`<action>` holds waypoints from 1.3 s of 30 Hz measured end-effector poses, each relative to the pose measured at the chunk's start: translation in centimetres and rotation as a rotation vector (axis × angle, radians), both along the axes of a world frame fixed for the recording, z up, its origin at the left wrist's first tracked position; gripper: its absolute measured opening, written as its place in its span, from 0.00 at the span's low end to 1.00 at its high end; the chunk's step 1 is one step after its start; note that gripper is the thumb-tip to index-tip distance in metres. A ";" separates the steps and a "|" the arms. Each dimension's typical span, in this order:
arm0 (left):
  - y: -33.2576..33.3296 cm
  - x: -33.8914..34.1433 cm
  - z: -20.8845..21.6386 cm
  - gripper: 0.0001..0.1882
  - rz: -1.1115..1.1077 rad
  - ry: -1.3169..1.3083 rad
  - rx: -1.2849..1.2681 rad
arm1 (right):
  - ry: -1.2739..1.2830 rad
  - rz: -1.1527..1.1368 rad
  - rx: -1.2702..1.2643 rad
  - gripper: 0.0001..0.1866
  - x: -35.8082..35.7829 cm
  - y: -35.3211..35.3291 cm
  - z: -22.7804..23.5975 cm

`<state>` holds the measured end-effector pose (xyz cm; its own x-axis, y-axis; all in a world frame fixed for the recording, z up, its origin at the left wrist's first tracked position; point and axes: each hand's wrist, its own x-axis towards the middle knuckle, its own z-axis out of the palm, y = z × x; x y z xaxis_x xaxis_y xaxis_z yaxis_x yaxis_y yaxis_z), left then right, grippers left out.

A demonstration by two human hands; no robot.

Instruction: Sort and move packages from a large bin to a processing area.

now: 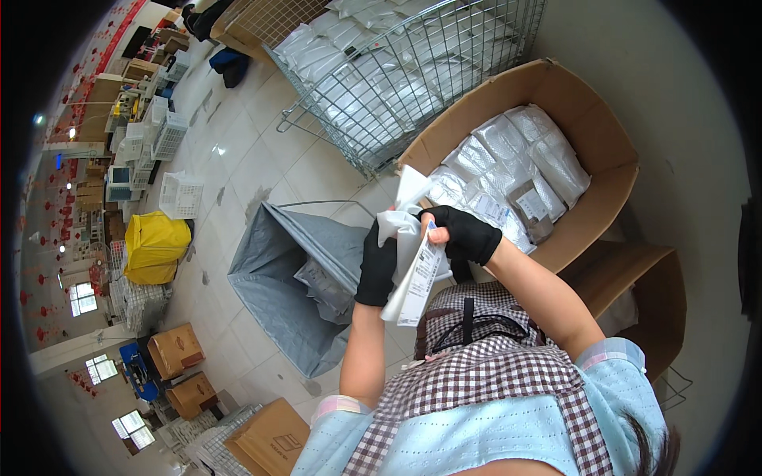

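My left hand (pixel 378 266) and my right hand (pixel 460 235), both in black fingerless gloves, are closed on a white plastic mailing bag (pixel 404 247) in front of my chest. A printed label (pixel 421 283) faces up on its lower part, and its upper part is crumpled. My right thumb presses near the label's top edge. Most of my left fingers are hidden behind the bag. Just past my right hand, a large cardboard box (pixel 583 99) holds several silvery bubble-wrapped packets (pixel 508 151). Left of my left hand stands an open grey fabric bin (pixel 270 293) with packets (pixel 321 285) inside.
A wire cage (pixel 381 103) full of white packages stands beyond the box. At my right is another open cardboard box (pixel 663 301). Farther left on the tiled floor (pixel 238 159) are a yellow bag (pixel 157 246), a white plastic crate (pixel 181 195) and brown cartons (pixel 175 349).
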<state>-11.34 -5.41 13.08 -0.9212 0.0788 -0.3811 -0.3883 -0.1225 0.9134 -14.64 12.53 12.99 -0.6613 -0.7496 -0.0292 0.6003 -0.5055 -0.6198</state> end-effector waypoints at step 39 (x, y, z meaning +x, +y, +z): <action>6.9 11.6 -5.3 0.32 -1.089 -0.240 -0.216 | -0.232 -0.585 0.386 0.17 10.8 18.1 -3.7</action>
